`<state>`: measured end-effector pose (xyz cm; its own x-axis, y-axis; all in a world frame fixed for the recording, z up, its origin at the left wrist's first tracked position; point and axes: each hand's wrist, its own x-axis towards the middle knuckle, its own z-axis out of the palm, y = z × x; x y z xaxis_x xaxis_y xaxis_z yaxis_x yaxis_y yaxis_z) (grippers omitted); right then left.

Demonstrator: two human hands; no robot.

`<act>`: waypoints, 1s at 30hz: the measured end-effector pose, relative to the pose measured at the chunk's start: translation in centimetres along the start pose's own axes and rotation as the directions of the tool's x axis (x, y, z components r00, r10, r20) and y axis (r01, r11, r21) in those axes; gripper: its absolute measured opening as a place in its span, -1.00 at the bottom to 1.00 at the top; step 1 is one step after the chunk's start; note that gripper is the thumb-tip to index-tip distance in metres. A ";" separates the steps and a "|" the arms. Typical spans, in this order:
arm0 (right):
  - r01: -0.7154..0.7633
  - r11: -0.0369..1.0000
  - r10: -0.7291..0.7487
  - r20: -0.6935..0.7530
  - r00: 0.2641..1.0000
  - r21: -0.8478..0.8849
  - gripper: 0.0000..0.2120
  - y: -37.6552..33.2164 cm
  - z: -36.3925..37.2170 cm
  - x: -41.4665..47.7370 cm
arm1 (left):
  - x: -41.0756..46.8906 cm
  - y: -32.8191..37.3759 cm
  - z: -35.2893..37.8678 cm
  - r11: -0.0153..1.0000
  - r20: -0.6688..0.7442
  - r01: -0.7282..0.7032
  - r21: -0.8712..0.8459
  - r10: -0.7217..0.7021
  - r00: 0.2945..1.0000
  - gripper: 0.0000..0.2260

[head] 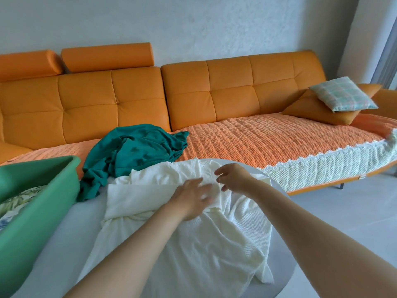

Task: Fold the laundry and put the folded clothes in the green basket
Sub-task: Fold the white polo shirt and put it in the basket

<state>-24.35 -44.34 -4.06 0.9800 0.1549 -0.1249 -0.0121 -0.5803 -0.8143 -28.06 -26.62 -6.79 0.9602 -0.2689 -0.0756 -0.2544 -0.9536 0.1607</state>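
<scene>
A white ribbed garment (193,244) lies spread on the pale round table (71,229) in front of me, one part folded over near its far end. My left hand (191,198) rests flat on that fold, fingers spread and blurred. My right hand (232,177) hovers just beyond it, fingers curled loosely apart, touching or nearly touching the cloth. A crumpled teal garment (137,151) lies behind, partly on the sofa and hanging onto the table. The green basket (40,203) stands at the left with a leaf-patterned cloth (17,201) inside.
An orange sofa (193,91) with a quilted orange cover (279,138) runs along the wall. Two cushions, one orange (315,112) and one plaid (341,93), sit at its right end. Pale floor tiles (343,211) lie to the right.
</scene>
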 end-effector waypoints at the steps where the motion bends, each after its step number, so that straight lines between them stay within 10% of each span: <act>1: 0.020 0.995 -0.026 -0.068 0.997 -0.099 -0.67 0.6 -0.6 0.0 | 0.1 0.2 0.3 0.999 0.146 0.010 0.038 -0.015 0.989 -0.48; 6: -0.142 0.829 -0.028 -0.292 0.956 -0.541 -0.55 3.2 -3.2 -1.0 | 1.3 2.9 -0.8 0.992 -0.061 0.034 0.123 -0.027 0.998 -0.60; 11: -0.382 0.726 0.209 -0.346 0.915 -0.572 -0.39 4.8 -4.9 -2.4 | 2.6 6.8 -1.4 0.990 -0.155 -0.142 -0.008 0.139 0.978 -0.61; 22: -0.376 0.783 0.228 -0.333 0.915 -0.495 -0.55 6.9 -6.0 -1.0 | 6.4 8.0 0.1 0.991 -0.070 -0.116 -0.064 0.111 0.991 -0.47; 26: -0.205 0.979 0.189 -0.326 0.926 -0.014 -0.76 7.3 -6.9 0.5 | 8.2 7.3 -0.2 0.985 -0.102 -0.155 0.073 0.162 0.982 -0.51; 30: -0.191 0.909 0.287 -0.224 0.932 0.370 -0.73 6.9 -8.2 1.3 | 10.3 6.9 -0.4 0.991 -0.165 -0.125 -0.054 0.114 0.980 -0.78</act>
<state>-21.58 -54.70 -5.24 0.9539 -0.2007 -0.2231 -0.2716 -0.2617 -0.9261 -19.91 -35.86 -6.05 0.9306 -0.3503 0.1064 -0.3656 -0.9039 0.2218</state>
